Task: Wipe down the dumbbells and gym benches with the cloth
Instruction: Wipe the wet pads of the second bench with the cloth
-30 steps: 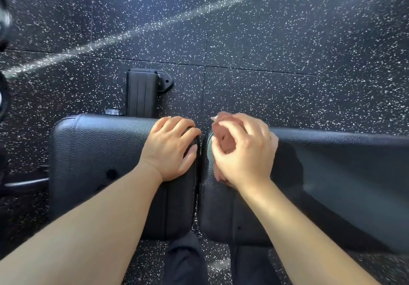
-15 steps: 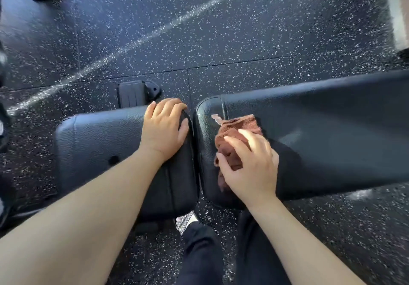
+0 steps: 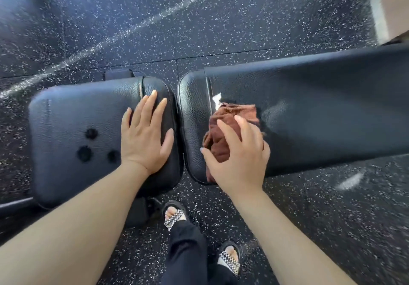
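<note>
Head view: my left hand [image 3: 143, 138] lies flat and released on the seat pad [image 3: 73, 112], fingers straight, pointing to 12 o'clock, near the pad's 3 o'clock end. Across the narrow gap, at 3 o'clock from it, my right hand [image 3: 239, 158] is grasping the brown cloth [image 3: 238, 111] against the back pad [image 3: 321, 98], fingers curved over the bunched fabric and thumb on its 9 o'clock side. The cloth lies under my palm and sticks out toward 12 o'clock beyond my fingertips. Speckled black floor [image 3: 199, 30] surrounds both pads.

Cloth [image 3: 232, 116] lower half under R hand [image 3: 240, 163]
</note>
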Demonstrator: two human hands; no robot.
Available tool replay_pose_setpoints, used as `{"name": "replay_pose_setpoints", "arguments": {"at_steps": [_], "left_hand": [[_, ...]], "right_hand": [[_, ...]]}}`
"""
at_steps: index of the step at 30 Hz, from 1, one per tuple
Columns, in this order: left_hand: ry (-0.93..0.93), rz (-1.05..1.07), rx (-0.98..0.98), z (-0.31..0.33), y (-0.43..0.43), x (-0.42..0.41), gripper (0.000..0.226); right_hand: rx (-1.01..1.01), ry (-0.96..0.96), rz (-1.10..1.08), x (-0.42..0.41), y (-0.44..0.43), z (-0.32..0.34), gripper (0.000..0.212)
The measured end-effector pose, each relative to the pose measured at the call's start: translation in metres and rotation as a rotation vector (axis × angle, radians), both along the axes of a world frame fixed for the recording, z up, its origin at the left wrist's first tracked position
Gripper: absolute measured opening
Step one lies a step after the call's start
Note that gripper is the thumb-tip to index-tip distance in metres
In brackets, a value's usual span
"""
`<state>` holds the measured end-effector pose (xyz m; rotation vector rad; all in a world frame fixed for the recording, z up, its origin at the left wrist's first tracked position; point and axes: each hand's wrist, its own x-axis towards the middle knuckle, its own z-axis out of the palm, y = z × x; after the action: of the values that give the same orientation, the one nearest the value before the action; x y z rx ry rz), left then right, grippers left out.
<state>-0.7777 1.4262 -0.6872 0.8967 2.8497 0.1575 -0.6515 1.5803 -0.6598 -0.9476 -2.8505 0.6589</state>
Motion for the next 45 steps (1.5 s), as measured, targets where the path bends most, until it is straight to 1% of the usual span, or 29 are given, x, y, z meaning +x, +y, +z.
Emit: {"name": "replay_pose_setpoints", "arguments": {"at_steps": [2, 5, 9, 12, 16, 20, 24, 26, 29, 31, 33, 36, 38, 41, 43, 45], "left_hand": [[0.014, 0.002, 0.001, -0.001, -0.001, 0.001, 0.066], [0.032, 0.002, 0.016, -0.002, -0.001, 0.001, 0.066], [0.061, 0.004, 0.053, -0.004, -0.002, 0.000, 0.064], [0.079, 0.008, 0.112, -0.006, -0.003, 0.000, 0.064], [0.109, 0.004, 0.152, -0.008, -0.003, 0.001, 0.066], [0.142, 0.015, 0.200, -0.015, -0.001, 0.001, 0.068], [0.196, 0.001, 0.236, -0.020, -0.001, -0.004, 0.071], [0.207, -0.017, 0.240, -0.021, -0.003, -0.007, 0.074], [0.217, -0.029, 0.238, -0.021, -0.003, -0.009, 0.076], [0.202, -0.024, 0.229, -0.021, -0.002, -0.008, 0.074], [0.196, -0.017, 0.223, -0.020, -0.002, -0.007, 0.073], [0.189, -0.010, 0.225, -0.019, -0.001, -0.006, 0.074], [0.176, -0.006, 0.239, -0.019, -0.002, -0.005, 0.072], [0.174, -0.013, 0.283, -0.020, -0.006, -0.001, 0.062], [0.164, -0.028, 0.331, -0.018, -0.010, 0.004, 0.050], [0.154, -0.040, 0.363, -0.016, -0.016, 0.007, 0.044]], "right_hand": [[0.017, 0.035, 0.020, 0.001, 0.003, -0.006, 0.049], [0.029, 0.080, -0.005, -0.023, 0.018, -0.008, 0.038], [0.037, 0.142, -0.024, -0.054, 0.032, -0.008, 0.034], [0.044, 0.147, -0.034, -0.055, 0.029, -0.008, 0.032], [0.014, 0.186, 0.010, -0.041, 0.022, -0.007, 0.023], [0.024, 0.192, 0.113, -0.027, 0.016, -0.008, 0.024], [0.006, 0.246, 0.130, -0.018, 0.018, -0.011, 0.028], [-0.011, 0.257, 0.081, -0.012, 0.029, -0.012, 0.030], [0.009, 0.262, -0.075, -0.002, 0.066, -0.013, 0.028], [0.017, 0.227, -0.177, 0.002, 0.087, -0.008, 0.033], [0.019, 0.192, -0.201, 0.003, 0.093, -0.003, 0.038], [0.049, 0.160, -0.136, 0.010, 0.077, -0.004, 0.032], [0.048, 0.186, -0.069, 0.022, 0.055, -0.008, 0.032], [0.075, 0.281, 0.034, 0.044, 0.008, -0.019, 0.029], [0.114, 0.349, 0.027, 0.050, -0.018, -0.024, 0.024], [0.109, 0.349, 0.000, 0.041, -0.030, -0.024, 0.023]]}}
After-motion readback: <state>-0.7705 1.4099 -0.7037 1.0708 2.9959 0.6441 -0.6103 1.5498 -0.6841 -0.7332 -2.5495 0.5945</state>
